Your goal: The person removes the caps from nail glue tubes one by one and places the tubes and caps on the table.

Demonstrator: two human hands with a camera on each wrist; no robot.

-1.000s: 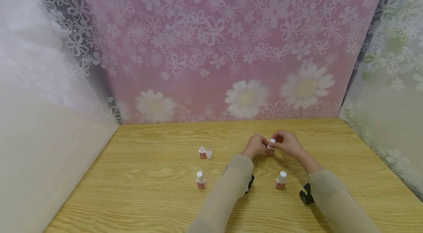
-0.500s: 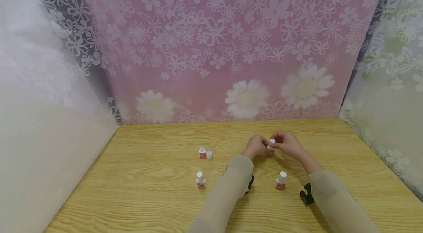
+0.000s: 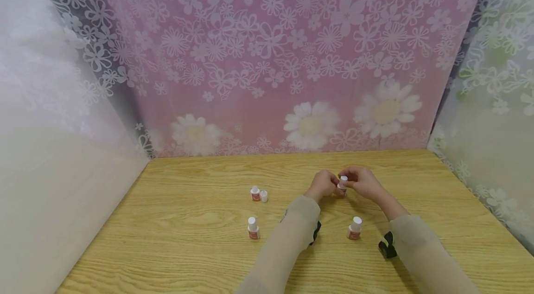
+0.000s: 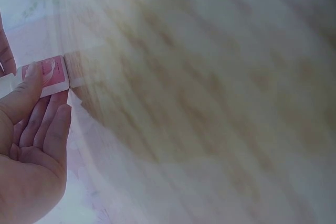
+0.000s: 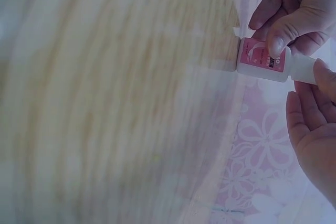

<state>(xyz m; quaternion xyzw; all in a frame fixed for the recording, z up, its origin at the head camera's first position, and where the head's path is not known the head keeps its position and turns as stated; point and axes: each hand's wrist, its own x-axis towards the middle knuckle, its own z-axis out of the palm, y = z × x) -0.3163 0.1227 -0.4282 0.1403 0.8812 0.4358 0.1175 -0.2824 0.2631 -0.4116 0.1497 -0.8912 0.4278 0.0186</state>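
My left hand (image 3: 323,183) holds a small white bottle (image 5: 262,60) by its body, thumb pressed on the red-pink label. The bottle stands upright, its base at the table top. From the other side my right hand (image 3: 364,182) pinches the white cap (image 3: 344,178) at the top of the bottle. In the left wrist view only part of the cap shows at the frame's edge, beside the left thumb (image 4: 27,90). Nearest the two hands on the table is another capped bottle (image 3: 354,228) with the same kind of label.
On the wood-grain table (image 3: 187,238), an uncapped bottle (image 3: 255,194) stands at the left with a white cap (image 3: 264,196) beside it. Nearer me is a capped bottle (image 3: 253,228). Flowered sheets (image 3: 233,53) enclose the back and both sides.
My right hand has shifted very slightly at the cap, leaving a bit more of it showing. My left hand and the other bottles stay in place.
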